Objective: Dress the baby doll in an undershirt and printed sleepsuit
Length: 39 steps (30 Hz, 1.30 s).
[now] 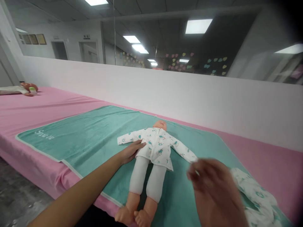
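A long padded table (47,107) in a pink sheet carries a teal towel (80,138), with a second doll (29,88) toward its far left end. On the towel, an infant training doll (148,179) lies on its back in a printed white gown (157,148), its long axis running from head at the far side to feet at the near edge. The left hand (131,152) lies open and flat on the gown's waist. The right hand (209,186), blurred, is just beside the sleeve cuff; whether it pinches anything, I cannot tell. A crumpled printed garment (257,197) lies at the towel's near right corner.
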{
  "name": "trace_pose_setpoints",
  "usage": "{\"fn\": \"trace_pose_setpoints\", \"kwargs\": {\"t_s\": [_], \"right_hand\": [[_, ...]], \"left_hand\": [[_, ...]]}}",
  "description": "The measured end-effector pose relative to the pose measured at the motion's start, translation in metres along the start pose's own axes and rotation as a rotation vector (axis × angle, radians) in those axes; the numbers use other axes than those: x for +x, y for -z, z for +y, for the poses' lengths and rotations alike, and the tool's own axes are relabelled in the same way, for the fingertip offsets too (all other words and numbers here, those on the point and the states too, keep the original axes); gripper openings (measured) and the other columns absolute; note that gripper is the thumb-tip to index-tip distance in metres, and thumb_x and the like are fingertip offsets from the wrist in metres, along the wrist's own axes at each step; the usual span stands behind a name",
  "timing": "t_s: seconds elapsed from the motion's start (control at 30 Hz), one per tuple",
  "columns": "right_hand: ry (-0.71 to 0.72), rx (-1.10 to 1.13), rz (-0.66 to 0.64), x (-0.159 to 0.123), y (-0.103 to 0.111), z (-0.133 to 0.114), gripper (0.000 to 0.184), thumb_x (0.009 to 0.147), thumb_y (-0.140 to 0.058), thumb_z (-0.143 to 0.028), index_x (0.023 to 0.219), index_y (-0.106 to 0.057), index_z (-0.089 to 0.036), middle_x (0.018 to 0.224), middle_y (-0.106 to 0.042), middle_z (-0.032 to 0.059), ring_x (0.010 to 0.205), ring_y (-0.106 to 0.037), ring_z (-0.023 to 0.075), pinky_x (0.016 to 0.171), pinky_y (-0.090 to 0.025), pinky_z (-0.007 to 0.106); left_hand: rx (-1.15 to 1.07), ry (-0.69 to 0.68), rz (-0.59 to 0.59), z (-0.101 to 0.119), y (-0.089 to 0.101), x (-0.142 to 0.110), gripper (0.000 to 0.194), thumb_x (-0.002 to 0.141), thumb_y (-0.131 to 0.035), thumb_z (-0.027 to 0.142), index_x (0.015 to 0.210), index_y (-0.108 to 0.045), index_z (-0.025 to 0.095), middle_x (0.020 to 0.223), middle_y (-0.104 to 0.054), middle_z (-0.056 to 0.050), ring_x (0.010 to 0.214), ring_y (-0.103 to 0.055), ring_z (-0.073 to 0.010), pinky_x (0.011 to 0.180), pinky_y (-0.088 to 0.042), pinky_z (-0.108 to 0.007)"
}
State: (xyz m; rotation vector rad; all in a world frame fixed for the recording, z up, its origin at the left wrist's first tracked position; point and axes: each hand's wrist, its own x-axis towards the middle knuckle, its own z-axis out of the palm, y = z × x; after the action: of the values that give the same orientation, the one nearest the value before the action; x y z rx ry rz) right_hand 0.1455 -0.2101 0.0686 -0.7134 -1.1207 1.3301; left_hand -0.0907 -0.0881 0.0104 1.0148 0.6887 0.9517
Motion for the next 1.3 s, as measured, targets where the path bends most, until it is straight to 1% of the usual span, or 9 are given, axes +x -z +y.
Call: {"fn": "trace_pose_setpoints", "kwargs": {"t_s": [0.07,0.23,0.43,0.63,0.93,1.03,1.13,1.2,1.3], "right_hand": [[0.020,0.045,0.056,0.013,0.006,0.000,0.016,0.083,-0.053,-0.032,0.096,-0.061,-0.030,0.100,-0.061,0.0029,0.088,-0.056,0.0169,0.076,-0.046,0.030],[-0.167,0.212,0.052,0.059,0.047,0.030,0.021,0.081,-0.053,-0.032,0.094,-0.064,-0.020,0.097,-0.065,0.0054,0.091,-0.060,0.0168,0.077,-0.048,0.028],[-0.233,0.242,0.038,0.060,0.082,0.062,0.025,0.081,-0.054,-0.032,0.098,-0.064,-0.017,0.102,-0.066,0.0086,0.095,-0.061,0.0173,0.079,-0.048,0.026],[-0.245,0.291,0.056,0.057,0.081,0.062,0.029,0.082,-0.051,-0.032,0.104,-0.062,-0.015,0.113,-0.061,0.0102,0.109,-0.054,0.0213,0.086,-0.046,0.028],[-0.256,0.230,0.065,0.058,0.080,0.066,0.030,0.080,-0.053,-0.036,0.101,-0.063,-0.016,0.109,-0.063,0.0099,0.103,-0.057,0.0215,0.085,-0.046,0.032],[-0.228,0.025,0.161,0.062,0.088,0.076,0.030,0.078,-0.056,-0.039,0.098,-0.062,-0.019,0.104,-0.064,0.0074,0.097,-0.058,0.0210,0.080,-0.046,0.034],[-0.210,-0.340,0.269,0.067,0.096,0.089,0.029,0.073,-0.060,-0.044,0.089,-0.063,-0.020,0.093,-0.064,0.0045,0.092,-0.057,0.0214,0.081,-0.045,0.037],[-0.189,-0.508,0.246,0.069,0.094,0.093,0.031,0.074,-0.059,-0.046,0.092,-0.062,-0.021,0.096,-0.063,0.0043,0.094,-0.056,0.0225,0.086,-0.042,0.041],[-0.138,-0.465,0.119,0.066,0.079,0.090,0.039,0.079,-0.053,-0.046,0.112,-0.055,-0.025,0.114,-0.057,0.0041,0.105,-0.052,0.0219,0.092,-0.039,0.041]], "left_hand": [[-0.005,0.006,-0.023,-0.002,-0.001,-0.001,0.042,0.077,-0.060,0.030,0.117,-0.052,0.018,0.119,-0.057,-0.010,0.105,-0.055,-0.0233,0.087,-0.046,-0.033],[0.003,0.013,-0.035,-0.005,-0.009,-0.005,0.055,0.076,-0.062,0.026,0.127,-0.042,0.024,0.125,-0.053,-0.009,0.107,-0.054,-0.0260,0.084,-0.049,-0.034],[0.036,0.024,0.023,-0.007,-0.015,0.000,0.058,0.075,-0.062,0.026,0.129,-0.040,0.026,0.127,-0.051,-0.008,0.106,-0.054,-0.0282,0.079,-0.050,-0.033],[0.102,0.051,0.115,-0.012,-0.012,0.004,0.059,0.076,-0.061,0.029,0.131,-0.038,0.029,0.128,-0.050,-0.006,0.108,-0.054,-0.0277,0.079,-0.051,-0.032],[0.137,0.016,0.026,-0.010,-0.018,0.001,0.057,0.080,-0.054,0.032,0.134,-0.033,0.028,0.131,-0.048,-0.006,0.110,-0.052,-0.0272,0.083,-0.050,-0.033],[0.168,0.018,0.022,-0.011,-0.018,0.001,0.059,0.081,-0.053,0.032,0.135,-0.031,0.030,0.134,-0.045,-0.005,0.114,-0.049,-0.0273,0.085,-0.049,-0.034],[0.192,0.003,-0.002,-0.012,-0.020,0.001,0.063,0.080,-0.055,0.030,0.136,-0.026,0.032,0.135,-0.043,-0.005,0.118,-0.045,-0.0280,0.088,-0.048,-0.036],[0.200,-0.005,-0.019,-0.013,-0.022,0.002,0.066,0.079,-0.056,0.029,0.137,-0.025,0.032,0.135,-0.043,-0.005,0.119,-0.044,-0.0282,0.089,-0.047,-0.038],[0.193,-0.005,-0.024,-0.013,-0.027,0.001,0.069,0.078,-0.058,0.028,0.137,-0.024,0.032,0.135,-0.042,-0.005,0.118,-0.045,-0.0280,0.091,-0.046,-0.038]]}}
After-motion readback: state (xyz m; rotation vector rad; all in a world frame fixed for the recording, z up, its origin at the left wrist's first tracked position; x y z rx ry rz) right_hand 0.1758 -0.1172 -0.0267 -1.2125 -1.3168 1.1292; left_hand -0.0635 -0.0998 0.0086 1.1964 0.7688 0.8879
